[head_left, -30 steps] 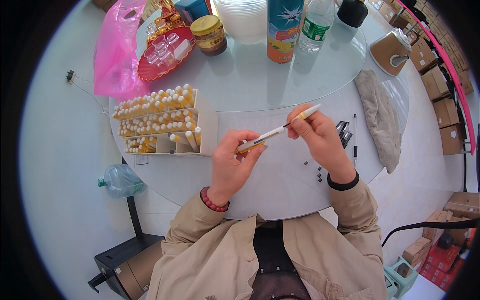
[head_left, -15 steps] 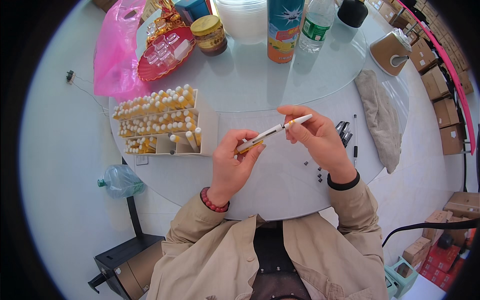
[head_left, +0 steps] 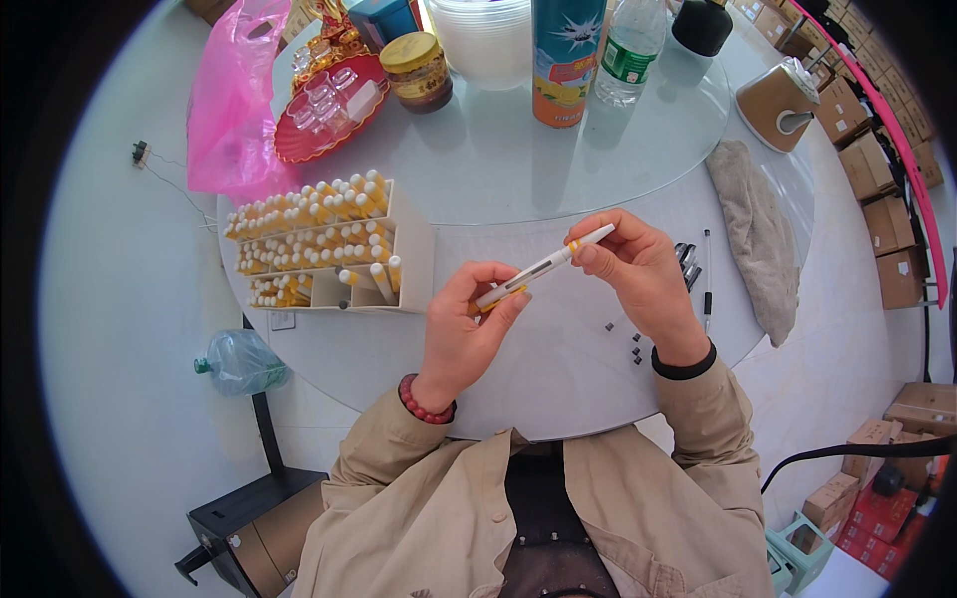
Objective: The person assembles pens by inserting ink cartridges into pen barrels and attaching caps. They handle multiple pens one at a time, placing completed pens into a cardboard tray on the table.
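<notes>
Two-handed, grasping a white pen on a slant: pinching its lower barrel between thumb and fingers with the left hand, and gripping its tip end near the yellow band with the right hand. Seemingly meeting at that band, barrel to tip, though showing too small to be sure of a tight join. Wearing red beads behind the left grip and a black band behind the right. Seeing small dark pieces lying on the table just beside the right wrist, dark pens lying partly hidden past the right grip, and a slim pen lying beyond those. Finding a white compartmented rack standing left of the grip, holding rows of yellow-and-white pens. Spotting a grey cloth lying well right of the grip; farther ahead, seeing a red tray, a jar and a tall can.
</notes>
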